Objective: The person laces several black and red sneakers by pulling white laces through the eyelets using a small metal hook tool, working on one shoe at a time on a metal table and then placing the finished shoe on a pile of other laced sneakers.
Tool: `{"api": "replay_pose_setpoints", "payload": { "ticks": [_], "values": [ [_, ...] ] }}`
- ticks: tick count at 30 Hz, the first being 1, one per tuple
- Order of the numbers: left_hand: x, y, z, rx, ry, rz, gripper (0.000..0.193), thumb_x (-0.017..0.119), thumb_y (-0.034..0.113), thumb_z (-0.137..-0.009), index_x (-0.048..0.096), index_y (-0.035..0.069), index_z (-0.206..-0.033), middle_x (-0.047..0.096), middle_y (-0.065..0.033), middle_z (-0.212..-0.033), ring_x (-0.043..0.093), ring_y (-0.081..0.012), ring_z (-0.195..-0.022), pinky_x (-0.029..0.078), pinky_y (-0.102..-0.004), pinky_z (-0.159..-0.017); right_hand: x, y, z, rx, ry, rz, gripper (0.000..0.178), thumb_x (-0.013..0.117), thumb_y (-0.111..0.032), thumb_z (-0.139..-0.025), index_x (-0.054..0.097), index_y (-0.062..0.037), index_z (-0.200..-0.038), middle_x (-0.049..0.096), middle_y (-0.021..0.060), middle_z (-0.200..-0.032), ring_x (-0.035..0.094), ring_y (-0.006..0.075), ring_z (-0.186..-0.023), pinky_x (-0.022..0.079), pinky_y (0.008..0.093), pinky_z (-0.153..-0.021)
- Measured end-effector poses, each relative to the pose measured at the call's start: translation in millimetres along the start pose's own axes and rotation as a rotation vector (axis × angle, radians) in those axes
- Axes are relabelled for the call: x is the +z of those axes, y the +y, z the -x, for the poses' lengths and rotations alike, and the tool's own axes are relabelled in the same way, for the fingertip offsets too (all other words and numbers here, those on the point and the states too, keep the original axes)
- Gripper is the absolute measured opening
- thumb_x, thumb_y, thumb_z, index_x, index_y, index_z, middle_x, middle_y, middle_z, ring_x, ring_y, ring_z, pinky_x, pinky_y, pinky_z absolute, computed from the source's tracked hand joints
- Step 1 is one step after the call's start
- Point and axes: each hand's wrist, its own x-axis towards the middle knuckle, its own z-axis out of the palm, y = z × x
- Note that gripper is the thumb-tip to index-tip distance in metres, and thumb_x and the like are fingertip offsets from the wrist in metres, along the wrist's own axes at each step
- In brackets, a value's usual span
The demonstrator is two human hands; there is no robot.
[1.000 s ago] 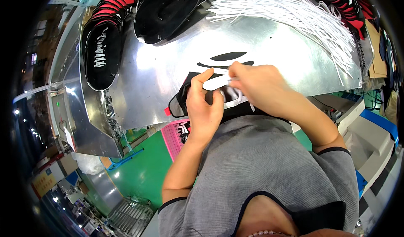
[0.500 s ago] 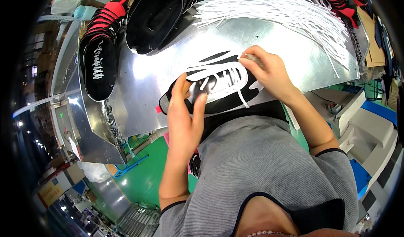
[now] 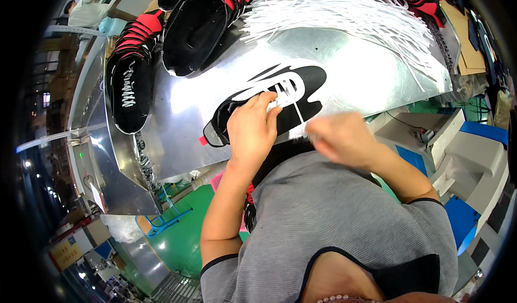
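Observation:
A black and white shoe upper (image 3: 309,80) with a small red tab at its heel end lies flat on the metal table in front of me. My left hand (image 3: 254,128) rests over its opening, thumb and fingertips pinched together at the lacing area. A white shoelace (image 3: 298,109) runs through the eyelets and stretches from the upper toward my body. Its near end goes into my right hand (image 3: 344,140), which is closed and smeared by motion just off the table's near edge. The part of the upper under my left palm is hidden.
A heap of white laces (image 3: 344,12) lies along the table's far side. Nested black and red uppers (image 3: 196,31) stand at the far left, with another stack (image 3: 129,90) beside them. Right of the table are a grey-white plastic piece (image 3: 466,155) and brown cardboard (image 3: 464,39).
My right hand has moved from the upper's far right side down toward me, drawing the lace taut. The left hand has slid right, onto the lacing area.

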Motion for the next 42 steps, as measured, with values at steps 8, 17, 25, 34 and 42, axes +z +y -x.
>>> {"api": "replay_pose_setpoints", "payload": {
  "ticks": [8, 17, 25, 34, 42],
  "values": [
    [-9.3, 14.8, -9.9, 0.105, 0.220, 0.093, 0.016, 0.069, 0.006, -0.081, 0.068, 0.005, -0.097, 0.060, -0.0115, -0.079, 0.061, -0.0326, -0.073, 0.047, -0.0415, -0.066, 1.3, 16.2, -12.2, 0.319, 0.330, -0.516, 0.013, 0.068, -0.011, -0.091, 0.070, 0.0008, -0.095, 0.071, 0.0048, -0.079, 0.060, 0.0050, -0.070, 0.048, 0.0214, -0.067],
    [-38.7, 26.3, 9.6, 0.247, 0.343, 0.111, 0.014, 0.062, 0.005, -0.076, 0.066, 0.005, -0.089, 0.061, -0.0110, -0.078, 0.062, -0.0303, -0.067, 0.047, -0.0396, -0.056, 7.8, -3.9, -49.9, 0.551, 0.087, -1.069, 0.014, 0.065, -0.018, -0.089, 0.063, -0.0040, -0.091, 0.050, -0.0083, -0.067, 0.040, 0.0009, -0.055, 0.028, 0.0189, -0.048],
    [-42.1, 27.5, 13.2, 0.285, 0.477, 0.155, 0.015, 0.065, 0.007, -0.072, 0.063, 0.004, -0.086, 0.055, -0.0090, -0.075, 0.060, -0.0291, -0.071, 0.046, -0.0398, -0.060, 25.2, -8.9, -36.8, 0.262, -0.293, -2.418, 0.021, 0.041, -0.026, -0.105, 0.046, -0.0080, -0.095, 0.035, -0.0026, -0.056, 0.029, 0.0066, -0.042, 0.023, 0.0217, -0.039],
    [-47.7, -5.2, -2.0, 0.120, 0.313, 0.110, 0.018, 0.072, 0.002, -0.080, 0.069, 0.002, -0.098, 0.058, -0.0112, -0.076, 0.058, -0.0258, -0.061, 0.045, -0.0339, -0.057, 2.4, -19.1, -10.2, 0.249, -0.317, -0.863, 0.012, 0.067, -0.011, -0.092, 0.065, 0.0004, -0.089, 0.056, 0.0046, -0.088, 0.058, 0.0127, -0.076, 0.045, 0.0246, -0.074],
    [-2.1, -7.6, -7.3, -0.032, -0.043, -0.015, 0.019, 0.064, 0.013, -0.088, 0.069, 0.006, -0.105, 0.061, -0.0129, -0.085, 0.061, -0.0338, -0.081, 0.047, -0.0427, -0.072, 16.6, 20.8, -51.3, 0.204, 0.211, -0.565, 0.018, 0.071, -0.014, -0.087, 0.067, -0.0031, -0.101, 0.058, 0.0070, -0.076, 0.046, 0.0125, -0.057, 0.039, 0.0284, -0.054]
  ]
}}
